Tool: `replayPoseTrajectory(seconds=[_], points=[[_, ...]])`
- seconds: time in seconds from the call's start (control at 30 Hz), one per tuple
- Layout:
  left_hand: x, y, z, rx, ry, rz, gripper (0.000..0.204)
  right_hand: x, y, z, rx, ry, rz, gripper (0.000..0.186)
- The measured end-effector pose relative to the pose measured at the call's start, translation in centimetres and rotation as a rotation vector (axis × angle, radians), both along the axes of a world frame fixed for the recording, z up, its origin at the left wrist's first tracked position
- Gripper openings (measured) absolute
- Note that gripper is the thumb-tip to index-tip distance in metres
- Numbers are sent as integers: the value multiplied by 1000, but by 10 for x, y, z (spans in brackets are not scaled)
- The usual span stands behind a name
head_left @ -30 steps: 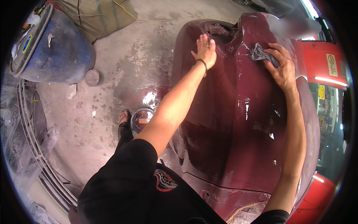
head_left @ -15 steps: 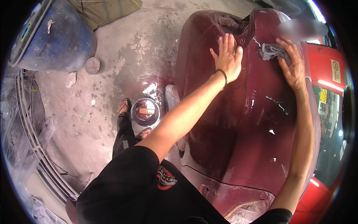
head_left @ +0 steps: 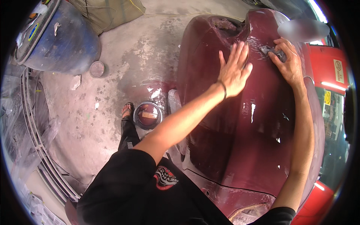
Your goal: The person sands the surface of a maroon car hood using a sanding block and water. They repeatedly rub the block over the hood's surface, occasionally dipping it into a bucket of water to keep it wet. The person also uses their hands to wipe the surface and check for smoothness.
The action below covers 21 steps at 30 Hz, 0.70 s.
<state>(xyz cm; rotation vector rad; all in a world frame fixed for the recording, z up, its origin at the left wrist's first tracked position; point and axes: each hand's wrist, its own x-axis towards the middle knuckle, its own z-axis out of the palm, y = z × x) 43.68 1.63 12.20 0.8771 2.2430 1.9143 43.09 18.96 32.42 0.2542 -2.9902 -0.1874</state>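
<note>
A dark red car body panel (head_left: 221, 150), wet and shiny in places, fills the right half of the head view. My left hand (head_left: 233, 75) lies on its upper part with the fingers stretched out and holds nothing. To the right of it, my right hand (head_left: 289, 62) is closed on a crumpled grey cloth (head_left: 270, 51) and presses it to the panel. Part of the cloth is hidden under my fingers. Wet streaks show around the cloth. Just beyond my left fingertips, the panel has a recessed opening (head_left: 225, 24).
A round bucket (head_left: 147, 115) with dark red water and a small block stands by my foot. At the far left are a blue drum (head_left: 69, 45) and a small round tin (head_left: 97, 69). Plastic-wrapped parts (head_left: 17, 108) line the left edge. Beyond the panel stands a red vehicle (head_left: 322, 62).
My right hand has moved slightly left with the cloth, which is now more bunched under the fingers. My left hand has slid slightly nearer and to the right. Water streaks on the panel have changed.
</note>
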Motion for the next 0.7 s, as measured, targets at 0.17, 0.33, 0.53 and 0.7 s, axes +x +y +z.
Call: replayPoseTrajectory(seconds=[0.17, 0.33, 0.53, 0.7], points=[[149, -54, -29, -10, -99, -177, 79, 5, 7, 0, -27, -62, 14, 20], [29, -15, -35, 4, -87, 5, 77, 4, 5, 3, -8, -85, 36, 23], [64, -28, -46, 49, -132, -3, 77, -3, 9, -2, 1, -108, 9, 22], [125, -45, -70, 21, -172, -103, 79, 10, 10, 2, 14, -118, -37, 23]])
